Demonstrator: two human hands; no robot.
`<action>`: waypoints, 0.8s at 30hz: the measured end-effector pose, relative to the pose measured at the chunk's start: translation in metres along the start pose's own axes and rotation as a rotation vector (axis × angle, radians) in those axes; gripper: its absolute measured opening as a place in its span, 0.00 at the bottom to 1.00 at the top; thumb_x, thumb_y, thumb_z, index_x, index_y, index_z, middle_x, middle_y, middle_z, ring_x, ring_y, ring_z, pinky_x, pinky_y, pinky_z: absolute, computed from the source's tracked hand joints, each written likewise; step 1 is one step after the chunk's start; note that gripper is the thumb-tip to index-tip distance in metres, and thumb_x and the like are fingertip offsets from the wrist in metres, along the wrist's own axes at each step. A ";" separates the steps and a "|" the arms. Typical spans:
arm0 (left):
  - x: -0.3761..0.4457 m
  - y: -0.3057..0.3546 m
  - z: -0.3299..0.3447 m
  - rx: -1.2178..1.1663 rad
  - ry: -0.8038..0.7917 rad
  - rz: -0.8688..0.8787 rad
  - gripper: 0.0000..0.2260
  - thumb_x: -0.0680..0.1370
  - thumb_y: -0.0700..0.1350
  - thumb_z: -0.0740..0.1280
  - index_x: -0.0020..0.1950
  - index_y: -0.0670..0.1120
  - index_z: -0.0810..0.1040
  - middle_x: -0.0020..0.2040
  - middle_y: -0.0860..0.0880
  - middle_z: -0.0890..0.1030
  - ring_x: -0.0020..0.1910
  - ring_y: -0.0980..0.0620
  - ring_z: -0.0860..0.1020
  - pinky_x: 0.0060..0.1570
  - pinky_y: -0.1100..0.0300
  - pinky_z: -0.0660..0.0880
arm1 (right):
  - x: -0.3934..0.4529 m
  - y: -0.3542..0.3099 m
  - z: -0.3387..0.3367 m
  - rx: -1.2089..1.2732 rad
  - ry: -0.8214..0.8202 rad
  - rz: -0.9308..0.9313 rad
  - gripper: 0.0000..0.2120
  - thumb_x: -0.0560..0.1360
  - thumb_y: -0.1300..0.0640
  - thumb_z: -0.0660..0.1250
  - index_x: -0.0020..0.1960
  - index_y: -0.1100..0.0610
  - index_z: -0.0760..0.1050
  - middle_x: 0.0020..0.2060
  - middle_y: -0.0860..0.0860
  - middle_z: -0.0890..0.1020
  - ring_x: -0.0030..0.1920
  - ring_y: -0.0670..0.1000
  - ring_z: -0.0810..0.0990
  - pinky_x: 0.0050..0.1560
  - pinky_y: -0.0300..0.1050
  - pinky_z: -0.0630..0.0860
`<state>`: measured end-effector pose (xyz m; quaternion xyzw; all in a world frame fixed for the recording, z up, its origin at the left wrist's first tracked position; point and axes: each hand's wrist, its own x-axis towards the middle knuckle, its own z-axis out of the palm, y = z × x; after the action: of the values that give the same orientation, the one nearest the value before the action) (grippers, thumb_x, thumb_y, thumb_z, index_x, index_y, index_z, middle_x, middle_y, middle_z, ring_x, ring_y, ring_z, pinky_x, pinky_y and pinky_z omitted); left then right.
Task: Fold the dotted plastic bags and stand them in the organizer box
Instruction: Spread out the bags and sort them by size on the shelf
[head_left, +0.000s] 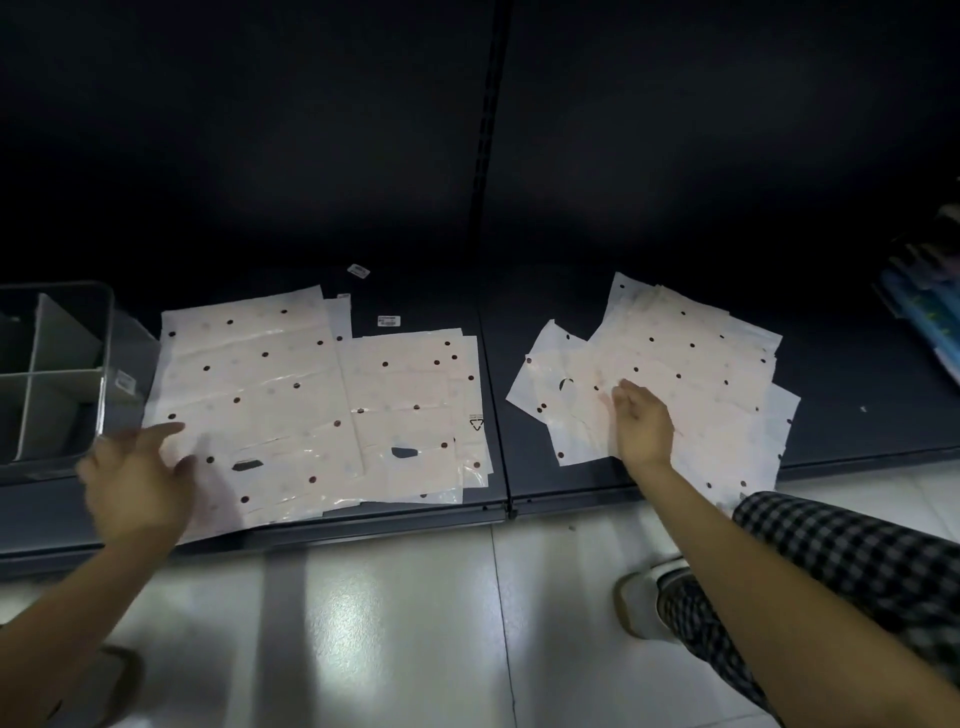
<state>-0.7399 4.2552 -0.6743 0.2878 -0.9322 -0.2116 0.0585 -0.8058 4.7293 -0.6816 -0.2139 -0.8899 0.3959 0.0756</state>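
Pale dotted plastic bags lie flat on a dark low shelf (857, 374). A large bag (260, 395) is spread at the left, with a smaller one (415, 405) beside it. A loose pile of bags (685, 374) lies at the right. My left hand (137, 478) hovers blurred over the large bag's near-left corner, fingers spread. My right hand (641, 423) rests with straight fingers on the right pile. The grey organizer box (104, 343) with dividers stands at the far left of the shelf.
Small price labels (388, 320) lie on the shelf behind the bags. Blue packaged goods (924, 312) sit at the far right. Below the shelf edge is a glossy white tiled floor (389, 623), with my checked trouser leg (831, 561) and white shoe (641, 603).
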 end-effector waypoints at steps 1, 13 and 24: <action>-0.007 0.010 0.000 -0.002 0.031 0.110 0.15 0.74 0.36 0.70 0.60 0.42 0.78 0.61 0.34 0.72 0.59 0.33 0.68 0.58 0.40 0.70 | -0.006 -0.009 0.005 0.004 -0.010 -0.064 0.15 0.81 0.59 0.58 0.60 0.66 0.77 0.62 0.59 0.78 0.66 0.59 0.72 0.68 0.53 0.65; -0.072 0.158 0.027 -1.099 -0.973 -0.428 0.21 0.77 0.57 0.64 0.64 0.45 0.72 0.56 0.44 0.80 0.50 0.45 0.82 0.44 0.51 0.80 | -0.112 -0.108 0.085 -0.040 -0.667 -0.662 0.14 0.81 0.54 0.58 0.63 0.53 0.77 0.63 0.50 0.77 0.67 0.51 0.70 0.69 0.42 0.62; -0.011 0.037 0.003 -0.850 -0.135 -0.422 0.17 0.78 0.36 0.64 0.65 0.50 0.76 0.49 0.43 0.74 0.32 0.51 0.73 0.18 0.72 0.66 | -0.004 0.015 0.004 -0.576 -0.164 -0.017 0.31 0.80 0.44 0.56 0.76 0.58 0.54 0.76 0.55 0.56 0.76 0.55 0.52 0.74 0.52 0.51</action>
<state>-0.7508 4.2900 -0.6610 0.4069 -0.6861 -0.5994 0.0661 -0.7986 4.7339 -0.6946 -0.1864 -0.9705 0.1422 -0.0569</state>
